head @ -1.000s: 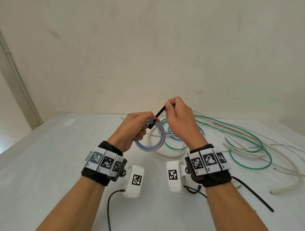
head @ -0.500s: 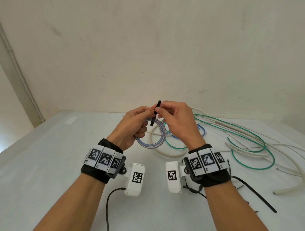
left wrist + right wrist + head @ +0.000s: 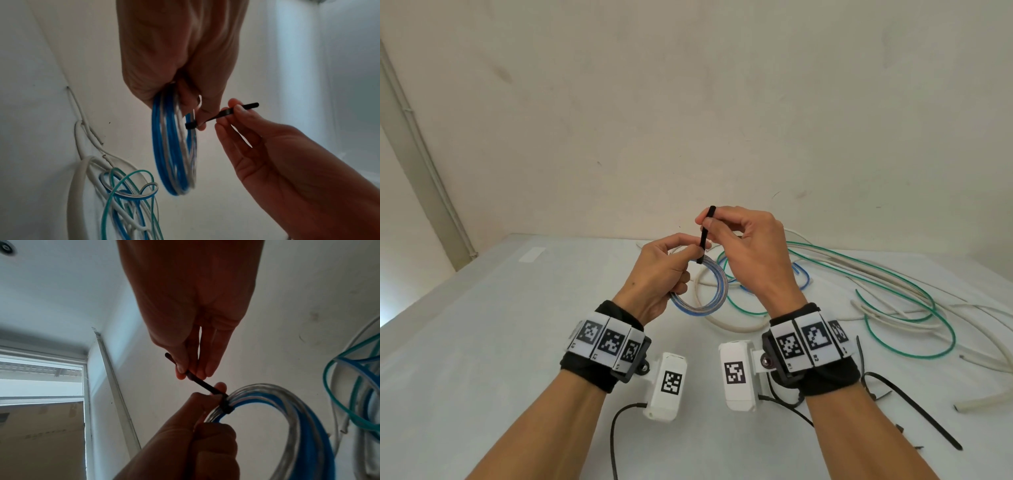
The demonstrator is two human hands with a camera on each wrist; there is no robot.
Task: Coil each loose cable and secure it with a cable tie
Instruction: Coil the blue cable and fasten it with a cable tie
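Observation:
My left hand grips a small coil of blue and clear cable and holds it up above the table. A black cable tie is looped round the coil's strands, its band tight on them beside my left fingertips. My right hand pinches the tie's free tail between thumb and forefinger, and the tail stands nearly upright. In the left wrist view the coil hangs from my left hand, with the tail pinched to its right.
Loose green cable, white cable and a short blue cable lie tangled on the white table behind and right of my hands. Spare black cable ties lie at the front right. A wall stands close behind.
My right hand has raised the tie's tail from a slant to nearly upright, and both hands with the coil have risen a little.

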